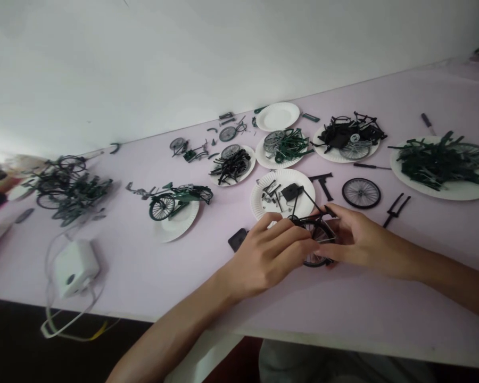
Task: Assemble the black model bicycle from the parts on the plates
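A black model bicycle frame (312, 200) with a spoked wheel (318, 242) fitted in it is held upright just above the table's near part. My left hand (273, 250) grips it from the left, fingers closed over the wheel's edge. From the right, my right hand (353, 239) pinches the frame and wheel with thumb and fingers. Behind them, a white paper plate (259, 205) bears small black parts and screws. A loose spoked wheel (361, 192) and a black fork (395, 210) lie beyond my right hand. A flat black piece (238, 239) lies by my left hand.
Plates of green parts (443, 165) and black parts (347, 138) stand behind, with screwdrivers (370, 166) between them. To the left are a finished-looking model bicycle (171, 199), a pile of model bicycles (69, 186) and a white box with cables (76, 268). Part of another person shows at far left.
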The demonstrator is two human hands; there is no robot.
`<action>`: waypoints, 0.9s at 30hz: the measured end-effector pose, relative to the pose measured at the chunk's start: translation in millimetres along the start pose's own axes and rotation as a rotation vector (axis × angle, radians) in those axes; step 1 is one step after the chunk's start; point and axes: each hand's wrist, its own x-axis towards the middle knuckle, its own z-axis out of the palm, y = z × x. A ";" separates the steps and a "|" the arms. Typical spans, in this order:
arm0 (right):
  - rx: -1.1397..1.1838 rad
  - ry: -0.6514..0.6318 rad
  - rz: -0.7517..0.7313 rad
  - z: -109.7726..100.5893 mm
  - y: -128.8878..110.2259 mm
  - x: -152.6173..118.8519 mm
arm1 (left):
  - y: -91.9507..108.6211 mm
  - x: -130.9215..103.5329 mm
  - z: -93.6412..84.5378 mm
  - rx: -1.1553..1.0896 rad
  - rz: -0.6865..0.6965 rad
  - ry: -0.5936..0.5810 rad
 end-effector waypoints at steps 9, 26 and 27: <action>-0.071 0.049 0.066 2.1 -6.9 -2.8 | -26.7 -3.7 -1.2 -0.236 -0.141 0.209; -0.047 0.482 -0.171 -3.7 -8.5 6.2 | -69.6 -21.7 -17.2 0.164 -0.457 -0.051; -0.050 0.475 -0.168 -3.8 -8.3 6.6 | -68.9 -21.8 -19.0 0.181 -0.447 -0.090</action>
